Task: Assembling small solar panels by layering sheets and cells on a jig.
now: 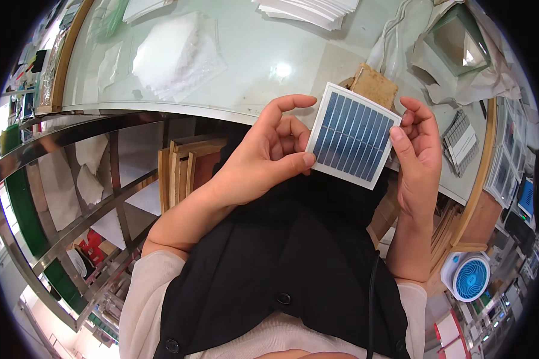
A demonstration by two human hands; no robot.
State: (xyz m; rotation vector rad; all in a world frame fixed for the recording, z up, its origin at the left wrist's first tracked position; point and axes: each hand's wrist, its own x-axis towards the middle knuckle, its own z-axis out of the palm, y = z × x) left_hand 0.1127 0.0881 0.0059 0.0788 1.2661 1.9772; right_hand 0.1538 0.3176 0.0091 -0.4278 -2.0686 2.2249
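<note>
Head view, centre right of the frame: a small square solar panel with a white rim and dark blue cells crossed by thin pale lines (353, 136) is held up between both hands, tilted so one corner points toward the top of the picture. At centre, the left hand (269, 155) is curled closed on the panel's left edge, thumb lying along the lower left rim and the bent fingers behind it; at the right, the right hand (418, 152) pinches the right edge, with its thumb on the front rim and its fingertips (410, 107) wrapped over the upper right corner. The panel looks thin, flat and rigid, light enough for a fingertip hold, and probably brittle and smooth-faced, so the white rim and edges seem the safest places to grip, keeping pads off the blue cells and avoiding any bending. Behind it, touching or just under its top corner, sits a brown cork-like block (374, 85) on the pale glossy worktable (269, 54). A stack of white fibrous sheets (176, 57) lies at the upper left, more white sheets (308, 11) at the top centre, and a small blue and white fan (467, 276) stands at the lower right. The black apron (281, 251) fills the lower centre.
</note>
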